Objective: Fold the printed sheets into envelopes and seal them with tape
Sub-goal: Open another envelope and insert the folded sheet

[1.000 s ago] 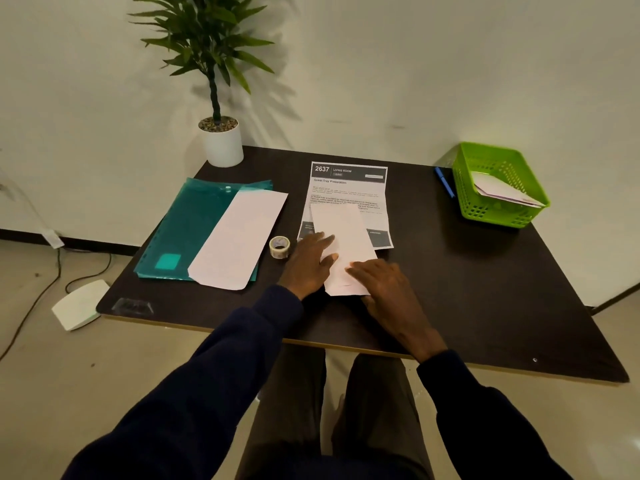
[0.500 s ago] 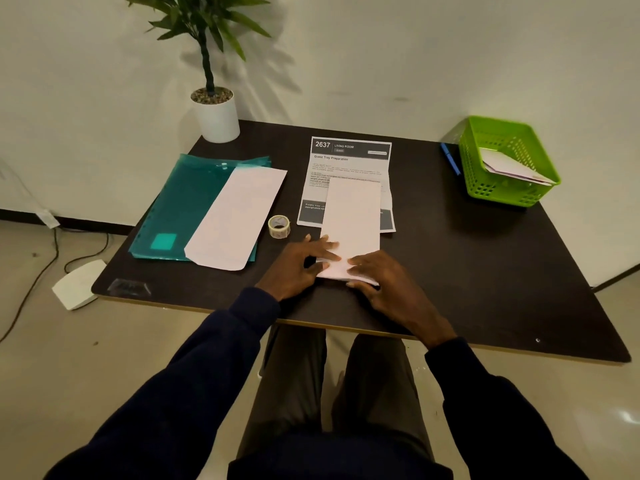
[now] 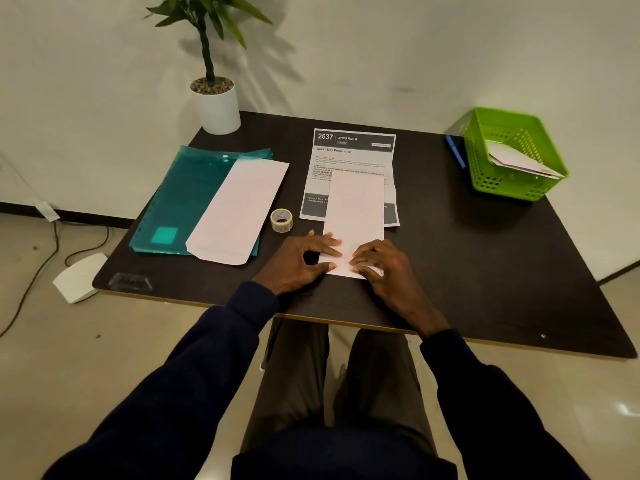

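I see both hands low at the near end of a long white envelope [image 3: 355, 216] that lies lengthwise on the dark table [image 3: 485, 254], its far end overlapping the lower part of a printed sheet [image 3: 353, 157] headed "2637 Living Room"; the left hand [image 3: 301, 261] rests at the envelope's left edge, thumb and fingers curved with a gap between them, fingertips pressing on the paper rather than closing round it; the right hand [image 3: 384, 268] lies palm-down over the near right corner, fingers bent and pressing flat, so I would call both hands loosely open and bearing down, neither one lifting anything; whether a flap is tucked beneath the right fingers I cannot tell; just left of the envelope, near the left hand, stands a small roll of tape [image 3: 281, 220], apart from both hands; further left a second white envelope [image 3: 239, 211] lies slanted across a teal plastic folder [image 3: 187, 199]; at the far left corner I see a potted plant [image 3: 216, 98] in a white pot; at the far right corner sits a green basket [image 3: 485, 140] holding folded paper [image 3: 519, 162], with a blue pen [image 3: 454, 150] just beside its left wall.
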